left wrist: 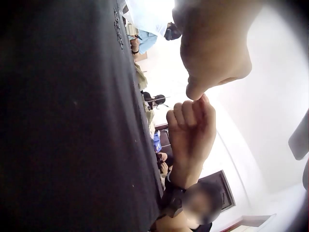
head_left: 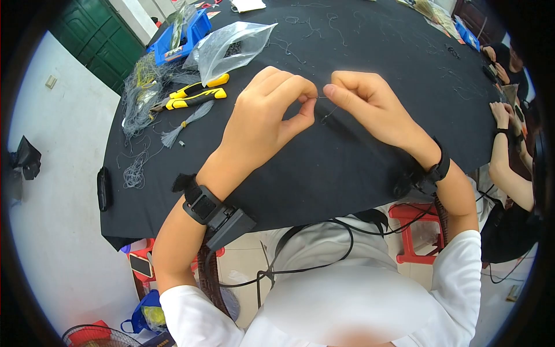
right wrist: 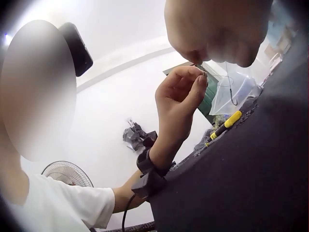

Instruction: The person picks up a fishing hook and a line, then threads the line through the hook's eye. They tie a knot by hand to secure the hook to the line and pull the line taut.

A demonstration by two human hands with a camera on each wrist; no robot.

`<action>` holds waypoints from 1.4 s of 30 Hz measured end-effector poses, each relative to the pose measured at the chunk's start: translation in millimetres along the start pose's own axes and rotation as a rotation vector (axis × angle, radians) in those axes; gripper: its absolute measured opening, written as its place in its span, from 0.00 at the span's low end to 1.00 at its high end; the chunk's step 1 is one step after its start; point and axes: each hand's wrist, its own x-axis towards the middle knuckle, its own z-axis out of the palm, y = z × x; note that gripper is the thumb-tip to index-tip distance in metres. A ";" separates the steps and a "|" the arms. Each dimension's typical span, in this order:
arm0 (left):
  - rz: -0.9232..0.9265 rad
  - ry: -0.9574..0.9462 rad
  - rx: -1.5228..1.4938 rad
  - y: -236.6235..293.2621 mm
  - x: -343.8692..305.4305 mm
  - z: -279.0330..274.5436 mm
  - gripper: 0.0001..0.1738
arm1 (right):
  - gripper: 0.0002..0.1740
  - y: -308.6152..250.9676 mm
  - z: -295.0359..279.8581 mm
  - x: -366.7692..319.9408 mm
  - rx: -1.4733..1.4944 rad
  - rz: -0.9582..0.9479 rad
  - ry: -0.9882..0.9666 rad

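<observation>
Both hands are raised above a black-covered table (head_left: 277, 179). The left hand (head_left: 263, 113) pinches a thin line between thumb and index finger. Close beside it, the right hand (head_left: 373, 107) pinches the same thin line, its other fingers curled. In the right wrist view a small dark hook (right wrist: 233, 96) hangs on a fine thread below the right hand (right wrist: 217, 34), with the left hand (right wrist: 176, 104) near it. The left wrist view has the left hand (left wrist: 212, 46) almost touching the right hand (left wrist: 193, 130); the line is too fine to make out there.
Yellow-black pliers (head_left: 196, 99), a tied bundle of line (head_left: 188, 124) and tangled line (head_left: 136, 173) lie at the left. Behind them are a clear plastic bag (head_left: 248, 49) and a blue bin (head_left: 199, 26). Other people's arms (head_left: 511, 173) rest at the right edge.
</observation>
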 end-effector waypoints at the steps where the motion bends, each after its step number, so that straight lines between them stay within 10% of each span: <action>1: 0.009 0.005 0.005 0.1 0.4 -0.2 0.10 | 0.21 1.8 -1.0 0.4 0.037 0.005 0.002; 42: -0.152 -0.100 0.035 3.6 -2.6 -4.4 0.08 | 0.20 15.2 -1.3 0.6 0.330 0.185 -0.078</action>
